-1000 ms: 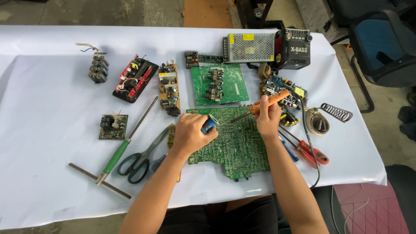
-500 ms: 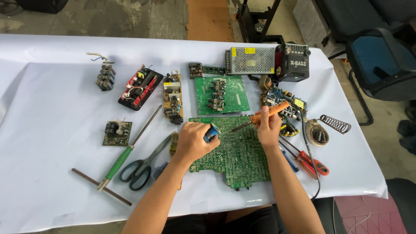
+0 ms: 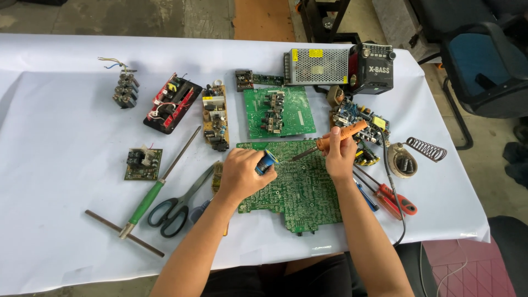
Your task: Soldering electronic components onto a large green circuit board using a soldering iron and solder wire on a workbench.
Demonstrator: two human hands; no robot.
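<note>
Hands barely shifted, right hand [image 3: 340,157] gripping soldering iron [image 3: 335,138], left hand [image 3: 242,175] on circuit board [image 3: 297,192]

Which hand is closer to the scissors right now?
Left. The left hand lies just right of the scissors; the right hand is farther right, beyond the green board.

Matt green circuit board [image 3: 297,184], orange plastic soldering-iron [image 3: 338,137] handle, smooth white cloth table cover [image 3: 66,192].

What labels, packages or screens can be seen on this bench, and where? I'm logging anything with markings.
Yellow stickers: small rectangles on the perforated metal power supply, far edge.
Black radio: boxy, right of that supply, light lettering on its front.
Yellow tag: small patch on the cluttered board beside the right hand.
No screens or packages.
</note>
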